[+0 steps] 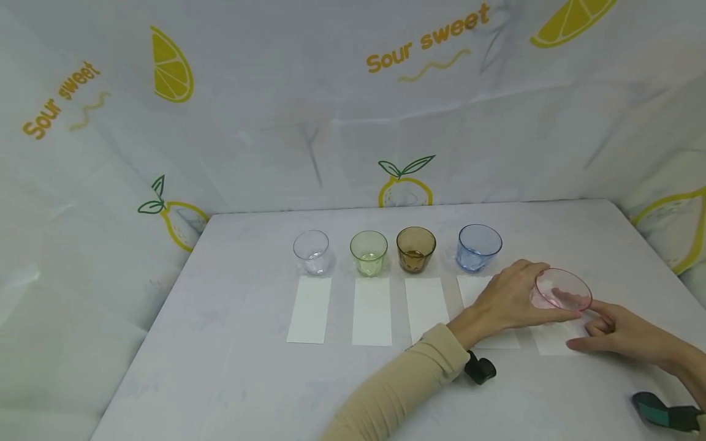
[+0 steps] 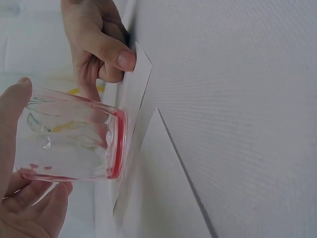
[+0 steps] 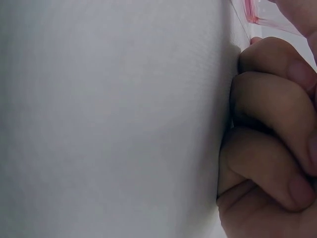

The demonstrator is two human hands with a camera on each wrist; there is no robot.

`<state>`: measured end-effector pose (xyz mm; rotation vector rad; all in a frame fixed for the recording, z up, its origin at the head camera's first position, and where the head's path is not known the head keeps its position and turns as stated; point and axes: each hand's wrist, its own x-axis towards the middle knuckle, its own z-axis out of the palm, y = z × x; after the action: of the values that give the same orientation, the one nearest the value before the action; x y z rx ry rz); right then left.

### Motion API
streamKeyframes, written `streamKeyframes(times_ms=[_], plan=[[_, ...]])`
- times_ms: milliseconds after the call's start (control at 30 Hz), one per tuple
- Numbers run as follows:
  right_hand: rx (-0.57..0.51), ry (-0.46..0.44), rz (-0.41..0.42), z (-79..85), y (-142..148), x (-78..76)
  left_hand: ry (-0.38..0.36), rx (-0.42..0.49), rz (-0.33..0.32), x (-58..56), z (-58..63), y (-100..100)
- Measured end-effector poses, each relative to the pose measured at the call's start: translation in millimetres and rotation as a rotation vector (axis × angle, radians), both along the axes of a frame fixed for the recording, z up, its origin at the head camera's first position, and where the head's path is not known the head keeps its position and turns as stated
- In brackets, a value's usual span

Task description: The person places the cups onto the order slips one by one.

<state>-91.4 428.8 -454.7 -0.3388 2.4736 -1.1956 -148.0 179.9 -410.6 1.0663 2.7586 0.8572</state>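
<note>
A pink-tinted clear glass [image 1: 562,291] is held by my left hand [image 1: 510,297], thumb and fingers around its side. In the left wrist view, the glass's red-edged base [image 2: 118,145] is right at a white card [image 2: 131,94]. My right hand [image 1: 623,334] is low on the right, its index finger extended to the glass's side. That hand's thumb reaches over the card beneath, and the right wrist view shows its other fingers [image 3: 270,104] curled close to the table surface.
Behind the cards stand a clear glass [image 1: 311,252], a green glass [image 1: 369,252], a brown glass [image 1: 416,249] and a blue glass [image 1: 478,248]. White cards, such as the leftmost card [image 1: 310,310], lie in a row on the white table [image 1: 231,367]. A lemon-print sheet [image 1: 276,110] hangs behind.
</note>
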Motion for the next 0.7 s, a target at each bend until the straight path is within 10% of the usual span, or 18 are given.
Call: streamKeyframes(times_ms=[700], plan=[[0.058,-0.012,-0.012,0.9,-1.5,1.0,-0.087,0.052,0.012,4.3,-1.6,-1.4]])
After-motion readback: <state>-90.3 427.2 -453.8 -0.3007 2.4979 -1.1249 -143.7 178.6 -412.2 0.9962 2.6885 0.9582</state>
